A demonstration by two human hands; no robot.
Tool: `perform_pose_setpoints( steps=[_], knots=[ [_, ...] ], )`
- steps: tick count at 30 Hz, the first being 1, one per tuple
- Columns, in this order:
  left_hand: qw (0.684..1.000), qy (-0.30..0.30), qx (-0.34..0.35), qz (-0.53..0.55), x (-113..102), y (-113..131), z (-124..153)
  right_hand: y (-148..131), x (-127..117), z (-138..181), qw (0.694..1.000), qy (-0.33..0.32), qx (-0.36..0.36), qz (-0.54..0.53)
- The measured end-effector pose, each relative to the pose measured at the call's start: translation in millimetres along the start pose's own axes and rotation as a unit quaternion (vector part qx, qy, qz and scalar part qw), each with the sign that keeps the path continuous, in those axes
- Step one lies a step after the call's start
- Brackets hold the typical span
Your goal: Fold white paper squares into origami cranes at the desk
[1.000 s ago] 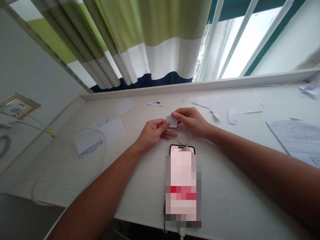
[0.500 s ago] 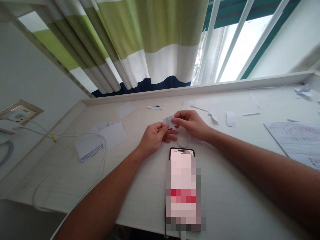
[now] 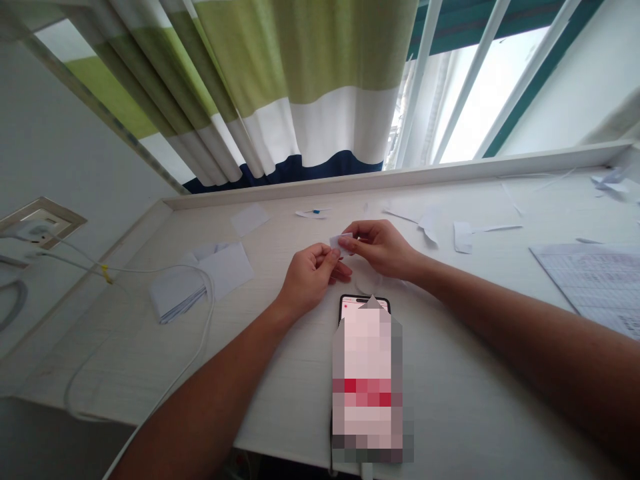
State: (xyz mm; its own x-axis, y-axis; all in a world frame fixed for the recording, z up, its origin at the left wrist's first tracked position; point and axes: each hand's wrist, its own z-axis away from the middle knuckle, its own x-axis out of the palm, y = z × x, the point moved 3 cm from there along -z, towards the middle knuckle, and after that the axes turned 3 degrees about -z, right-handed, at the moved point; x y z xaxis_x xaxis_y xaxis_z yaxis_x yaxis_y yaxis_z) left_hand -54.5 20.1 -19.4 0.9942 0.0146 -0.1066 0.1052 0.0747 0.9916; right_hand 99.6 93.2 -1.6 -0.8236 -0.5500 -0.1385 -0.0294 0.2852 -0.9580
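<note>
Pinching one paper slip (image 3: 335, 241) thumb-to-finger, left hand (image 3: 309, 277) and right hand (image 3: 381, 248) meet beyond one phone (image 3: 367, 373), its text unreadable.

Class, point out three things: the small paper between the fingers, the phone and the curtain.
Small paper (image 3: 335, 242), head view: its exposed left part.
Phone (image 3: 367, 373), head view: the pixelated screen's middle.
Curtain (image 3: 285, 67), head view: its green band.

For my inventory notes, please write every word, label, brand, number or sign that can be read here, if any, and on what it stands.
None can be read.
Smartphone: screen mostly pixelated; the marks at its top are too small.
Marked paper sheet at right: rows of marks, too blurred.
Held paper piece: no readable writing.
</note>
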Motion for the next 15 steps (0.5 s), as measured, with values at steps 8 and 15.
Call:
perform_pose_setpoints(
  steps=[8, 15],
  knots=[
    [0.981, 0.014, -0.015, 0.191, -9, 10, -4, -12, -5, 2, 0.987, 0.049, -0.121, 0.096],
    [0.975, 0.08, -0.009, 0.207, -17, 6, -8, -13, -2, 7, 0.976, 0.031, -0.168, 0.138]
  ],
)
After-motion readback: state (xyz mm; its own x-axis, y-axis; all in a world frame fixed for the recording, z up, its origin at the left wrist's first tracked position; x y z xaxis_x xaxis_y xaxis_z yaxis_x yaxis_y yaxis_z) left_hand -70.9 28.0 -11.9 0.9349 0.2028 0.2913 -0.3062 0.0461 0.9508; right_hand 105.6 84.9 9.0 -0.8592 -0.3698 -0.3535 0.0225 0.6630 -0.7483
